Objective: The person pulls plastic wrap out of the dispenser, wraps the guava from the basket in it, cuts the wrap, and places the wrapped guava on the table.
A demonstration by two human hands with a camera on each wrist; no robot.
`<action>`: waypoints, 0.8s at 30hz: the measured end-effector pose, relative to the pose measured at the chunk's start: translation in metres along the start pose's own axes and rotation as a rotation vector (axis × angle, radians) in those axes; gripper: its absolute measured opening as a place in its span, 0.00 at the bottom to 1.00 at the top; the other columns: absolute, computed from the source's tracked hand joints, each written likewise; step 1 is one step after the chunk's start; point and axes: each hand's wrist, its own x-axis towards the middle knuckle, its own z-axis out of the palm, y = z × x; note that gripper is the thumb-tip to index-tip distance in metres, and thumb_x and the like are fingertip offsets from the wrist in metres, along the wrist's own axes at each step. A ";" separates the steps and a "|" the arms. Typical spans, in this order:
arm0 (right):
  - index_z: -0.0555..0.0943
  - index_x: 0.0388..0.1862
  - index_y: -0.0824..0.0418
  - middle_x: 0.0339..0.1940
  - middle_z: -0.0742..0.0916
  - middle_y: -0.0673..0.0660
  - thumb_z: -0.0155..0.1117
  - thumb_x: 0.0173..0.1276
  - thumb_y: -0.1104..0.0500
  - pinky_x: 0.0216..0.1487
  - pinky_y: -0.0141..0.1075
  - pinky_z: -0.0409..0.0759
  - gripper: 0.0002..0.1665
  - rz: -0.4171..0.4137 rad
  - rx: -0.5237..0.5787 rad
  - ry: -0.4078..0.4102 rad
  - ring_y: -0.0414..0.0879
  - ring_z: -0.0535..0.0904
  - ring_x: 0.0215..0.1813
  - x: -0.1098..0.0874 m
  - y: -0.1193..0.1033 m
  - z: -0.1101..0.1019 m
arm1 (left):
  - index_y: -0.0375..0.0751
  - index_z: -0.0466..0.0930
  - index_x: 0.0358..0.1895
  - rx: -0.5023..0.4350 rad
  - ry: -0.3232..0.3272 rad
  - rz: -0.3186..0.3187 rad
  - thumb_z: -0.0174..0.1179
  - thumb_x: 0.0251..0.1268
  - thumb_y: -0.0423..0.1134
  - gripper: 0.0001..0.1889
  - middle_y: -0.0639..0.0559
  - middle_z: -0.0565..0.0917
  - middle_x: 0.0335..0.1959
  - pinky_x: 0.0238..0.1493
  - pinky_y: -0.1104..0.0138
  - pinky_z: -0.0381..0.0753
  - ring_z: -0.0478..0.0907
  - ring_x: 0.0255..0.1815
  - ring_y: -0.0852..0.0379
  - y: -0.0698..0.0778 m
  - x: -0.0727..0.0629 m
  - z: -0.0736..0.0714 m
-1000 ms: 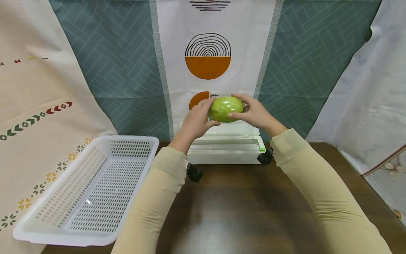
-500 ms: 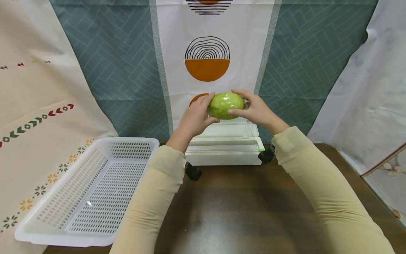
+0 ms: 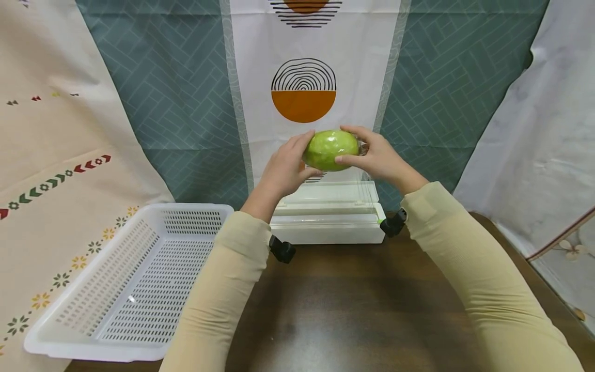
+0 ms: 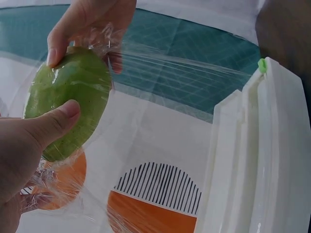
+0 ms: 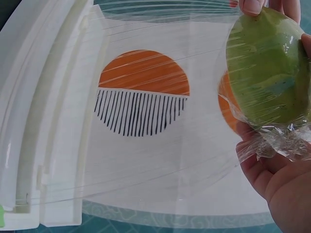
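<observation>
A smooth oval green mango (image 3: 331, 150), glossy under clear cling film, is held up in the air between both hands. My left hand (image 3: 284, 168) grips its left end, with the thumb (image 4: 56, 121) pressed on the skin in the left wrist view. My right hand (image 3: 378, 157) holds the other end, where the film bunches; crumpled film (image 5: 282, 141) shows beside its fingers in the right wrist view. From the mango, a stretched sheet of cling film (image 4: 180, 65) runs to the white cling film dispenser (image 3: 327, 235), whose lid stands up. A small green slider (image 4: 262, 65) sits at the dispenser's end.
A white perforated plastic basket (image 3: 218, 217) stands at the left on the dark wooden table (image 3: 334, 310). Patterned cloths hang behind the table, with a cream cloth (image 3: 51, 124) at the left and a pale one (image 3: 548, 129) at the right.
Both hands have risen slightly with the mango, away from the dispenser. The head view has tilted up a little, so the background sits lower. The grip looks the same.
</observation>
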 end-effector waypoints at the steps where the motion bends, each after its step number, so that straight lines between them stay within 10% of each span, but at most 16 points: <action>1: 0.61 0.73 0.49 0.66 0.71 0.56 0.68 0.61 0.51 0.47 0.39 0.77 0.43 -0.002 0.001 0.000 0.53 0.75 0.51 0.000 -0.001 -0.001 | 0.45 0.53 0.73 0.001 0.001 0.000 0.69 0.53 0.48 0.46 0.47 0.65 0.69 0.66 0.54 0.67 0.66 0.66 0.47 0.001 0.000 -0.001; 24: 0.61 0.72 0.46 0.65 0.72 0.54 0.68 0.61 0.49 0.45 0.33 0.77 0.42 -0.062 -0.028 0.044 0.50 0.75 0.50 -0.006 -0.031 -0.018 | 0.45 0.52 0.74 -0.004 0.057 0.052 0.69 0.54 0.46 0.46 0.48 0.65 0.69 0.69 0.59 0.65 0.65 0.67 0.49 0.017 0.001 -0.029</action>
